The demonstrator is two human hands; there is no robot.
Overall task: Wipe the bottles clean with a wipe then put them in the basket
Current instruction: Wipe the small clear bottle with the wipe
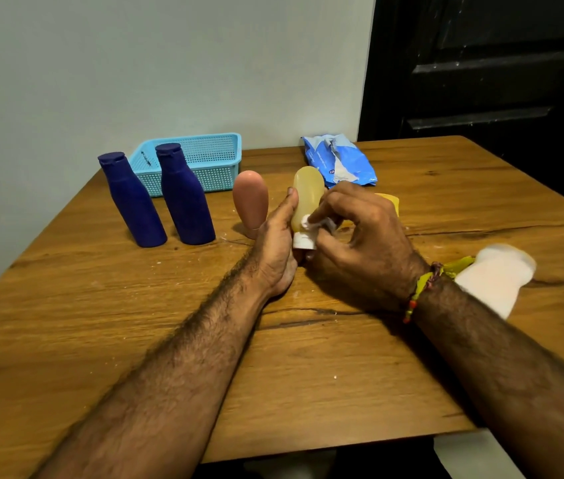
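The left hand [279,233] grips the yellow bottle [306,198] upright, cap down, at mid-tabletop [101,305] while the right hand [353,233] pinches a wipe [310,223] against its lower side, the basket [201,160] lying beyond, nearer the left hand.

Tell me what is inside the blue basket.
The blue basket shows only its mesh floor and a small dark mark, apparently a label. The two dark blue bottles standing in front cover its near-left part, so that corner cannot be checked.
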